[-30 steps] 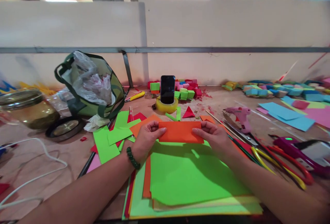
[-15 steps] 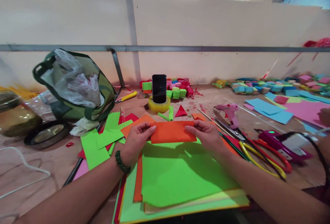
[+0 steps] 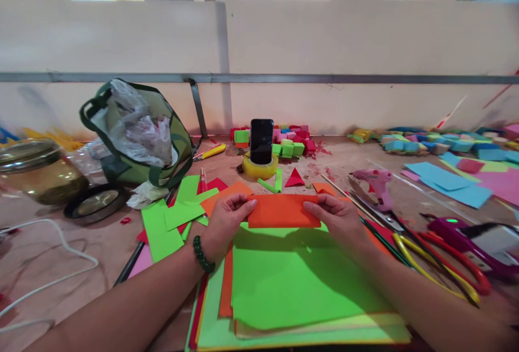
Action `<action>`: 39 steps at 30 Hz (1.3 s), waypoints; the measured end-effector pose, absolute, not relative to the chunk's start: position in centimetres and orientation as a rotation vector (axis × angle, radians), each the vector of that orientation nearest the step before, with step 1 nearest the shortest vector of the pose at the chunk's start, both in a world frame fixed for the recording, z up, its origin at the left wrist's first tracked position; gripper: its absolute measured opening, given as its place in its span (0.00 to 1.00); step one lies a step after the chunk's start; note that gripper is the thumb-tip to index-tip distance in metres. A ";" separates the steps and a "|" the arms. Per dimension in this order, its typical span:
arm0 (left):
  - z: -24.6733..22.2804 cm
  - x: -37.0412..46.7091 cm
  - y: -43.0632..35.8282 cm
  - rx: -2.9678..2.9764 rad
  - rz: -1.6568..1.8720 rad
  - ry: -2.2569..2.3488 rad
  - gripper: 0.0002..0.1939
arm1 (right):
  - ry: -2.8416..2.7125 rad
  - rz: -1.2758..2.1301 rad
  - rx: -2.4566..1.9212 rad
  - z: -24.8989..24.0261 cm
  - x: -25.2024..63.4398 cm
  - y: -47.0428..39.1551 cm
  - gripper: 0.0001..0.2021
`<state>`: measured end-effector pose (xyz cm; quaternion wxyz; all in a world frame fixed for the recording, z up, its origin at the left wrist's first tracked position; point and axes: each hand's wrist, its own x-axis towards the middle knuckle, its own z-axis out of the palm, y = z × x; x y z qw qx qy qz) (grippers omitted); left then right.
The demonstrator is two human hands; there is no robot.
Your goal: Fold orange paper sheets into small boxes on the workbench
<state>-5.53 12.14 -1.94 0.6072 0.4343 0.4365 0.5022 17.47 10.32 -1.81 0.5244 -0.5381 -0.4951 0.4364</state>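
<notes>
View's swung left vs prev; L hand (image 3: 227,222) & R hand (image 3: 340,222) pinch 1 orange paper (image 3: 283,212).

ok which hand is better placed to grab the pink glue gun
Right, probably: the right hand is nearer the pink glue gun; the left hand is farther. Both pinch the orange paper, so the right must let go first.

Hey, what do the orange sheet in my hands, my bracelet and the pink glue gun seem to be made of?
The orange sheet: probably matte paper or card; it looks thin, straight-edged, without shine. The bracelet: round dark green beads with faint highlights, perhaps polished stone, glass or plastic. The glue gun: likely molded plastic, given its evenly pink body.
</notes>
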 end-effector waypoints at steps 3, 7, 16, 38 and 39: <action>-2.0 -5.6 12.1 0.991 1.157 1.011 0.19 | -1.190 1.026 -1.298 -1.9 17.5 10.3 0.20; -2.3 -5.7 12.2 0.983 1.162 1.001 0.19 | -1.214 1.017 -1.277 -2.1 17.5 10.3 0.20; -1.9 -5.7 11.9 0.988 1.153 1.026 0.20 | -1.256 0.955 -1.303 -1.8 17.5 10.2 0.21; -1.3 -5.6 11.7 1.050 1.224 1.032 0.17 | -1.295 0.908 -1.292 -2.3 17.8 10.4 0.19; -1.3 -5.6 11.7 1.059 1.215 1.038 0.17 | -1.301 0.900 -1.292 -2.3 17.8 10.3 0.18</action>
